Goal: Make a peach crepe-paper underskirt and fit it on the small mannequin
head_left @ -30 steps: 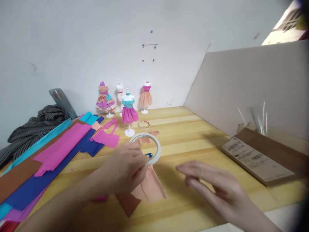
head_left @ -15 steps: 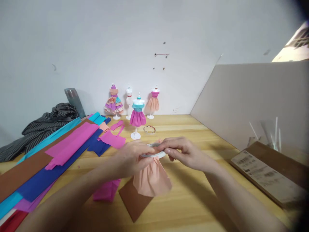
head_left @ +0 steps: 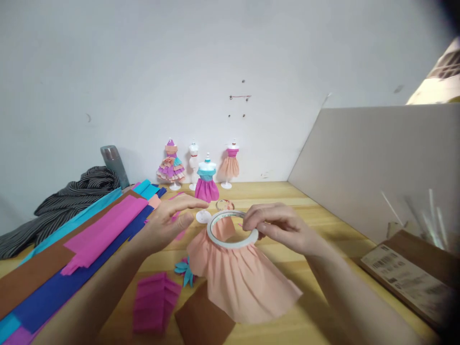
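Note:
My right hand (head_left: pixel 278 227) pinches the right side of a white tape roll (head_left: pixel 233 244), lifted over the table. From the roll hangs a peach pleated paper piece (head_left: pixel 247 282), spread out like a skirt; whether the tape sticks to it I cannot tell. Left of the roll, my left hand (head_left: pixel 172 218) is open, thumb and fingers apart, holding nothing. Beneath the peach paper lies a brown paper square (head_left: pixel 203 316), partly covered. A folded magenta paper (head_left: pixel 155 302) and a blue paper flower (head_left: pixel 185 271) lie nearby on the table.
Small dress forms stand at the back, one in a blue and magenta dress (head_left: pixel 207 182). Coloured paper strips (head_left: pixel 104 230), a striped cloth (head_left: pixel 81 191) and a grey bottle (head_left: pixel 115 165) occupy the left. A cardboard box (head_left: pixel 406 273) sits at the right near a partition (head_left: pixel 381 163).
My left hand has let go of the roll and moved left, opening. The peach paper now hangs wider and nearer me. The blue flower has come into sight.

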`<action>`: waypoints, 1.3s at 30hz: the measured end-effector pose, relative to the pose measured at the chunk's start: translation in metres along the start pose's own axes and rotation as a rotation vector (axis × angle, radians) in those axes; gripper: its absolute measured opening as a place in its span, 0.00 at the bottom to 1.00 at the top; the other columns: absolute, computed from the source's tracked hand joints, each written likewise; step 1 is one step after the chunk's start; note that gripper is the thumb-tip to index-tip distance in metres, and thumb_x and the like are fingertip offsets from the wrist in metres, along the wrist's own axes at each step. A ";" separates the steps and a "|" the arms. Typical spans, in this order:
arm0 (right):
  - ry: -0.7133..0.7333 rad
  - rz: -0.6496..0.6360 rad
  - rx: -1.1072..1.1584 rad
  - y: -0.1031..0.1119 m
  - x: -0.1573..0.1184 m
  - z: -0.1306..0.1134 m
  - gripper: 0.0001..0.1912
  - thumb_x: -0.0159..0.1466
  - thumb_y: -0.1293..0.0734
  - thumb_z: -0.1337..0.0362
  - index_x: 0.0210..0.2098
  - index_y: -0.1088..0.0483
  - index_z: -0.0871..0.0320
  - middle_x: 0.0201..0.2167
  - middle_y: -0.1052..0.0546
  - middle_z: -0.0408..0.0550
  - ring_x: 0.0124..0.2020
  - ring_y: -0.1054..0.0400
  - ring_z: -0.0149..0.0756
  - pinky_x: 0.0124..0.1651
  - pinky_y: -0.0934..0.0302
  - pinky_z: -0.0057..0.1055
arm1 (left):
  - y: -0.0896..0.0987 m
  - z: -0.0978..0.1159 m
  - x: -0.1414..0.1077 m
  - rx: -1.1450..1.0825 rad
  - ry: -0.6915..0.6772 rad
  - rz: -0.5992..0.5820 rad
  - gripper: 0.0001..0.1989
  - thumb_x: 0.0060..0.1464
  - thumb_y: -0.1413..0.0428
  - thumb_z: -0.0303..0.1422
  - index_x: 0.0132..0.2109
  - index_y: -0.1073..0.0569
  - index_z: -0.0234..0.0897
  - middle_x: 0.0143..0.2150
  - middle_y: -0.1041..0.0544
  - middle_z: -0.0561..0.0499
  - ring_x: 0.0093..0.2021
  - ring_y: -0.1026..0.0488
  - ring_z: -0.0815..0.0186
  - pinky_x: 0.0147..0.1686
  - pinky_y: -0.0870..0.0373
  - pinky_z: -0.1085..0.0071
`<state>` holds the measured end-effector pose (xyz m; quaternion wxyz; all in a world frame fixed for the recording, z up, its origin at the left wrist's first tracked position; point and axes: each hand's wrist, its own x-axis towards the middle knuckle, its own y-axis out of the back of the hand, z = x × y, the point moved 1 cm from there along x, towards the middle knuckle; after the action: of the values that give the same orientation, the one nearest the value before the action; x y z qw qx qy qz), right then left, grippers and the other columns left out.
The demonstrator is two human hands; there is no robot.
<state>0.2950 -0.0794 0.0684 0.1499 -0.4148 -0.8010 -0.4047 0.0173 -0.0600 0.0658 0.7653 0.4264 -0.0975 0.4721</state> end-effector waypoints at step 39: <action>0.037 -0.024 0.406 0.004 -0.002 0.025 0.16 0.60 0.35 0.58 0.19 0.28 0.57 0.18 0.27 0.47 0.18 0.37 0.31 0.23 0.41 0.30 | -0.065 -0.003 -0.002 -0.617 0.299 -0.235 0.10 0.46 0.38 0.33 0.26 0.31 0.33 0.25 0.29 0.52 0.24 0.34 0.72 0.24 0.39 0.74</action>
<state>0.3018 -0.0603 0.0539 0.2400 -0.3590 -0.8682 -0.2443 0.0683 -0.0711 0.0263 0.9128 0.1101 -0.0727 0.3864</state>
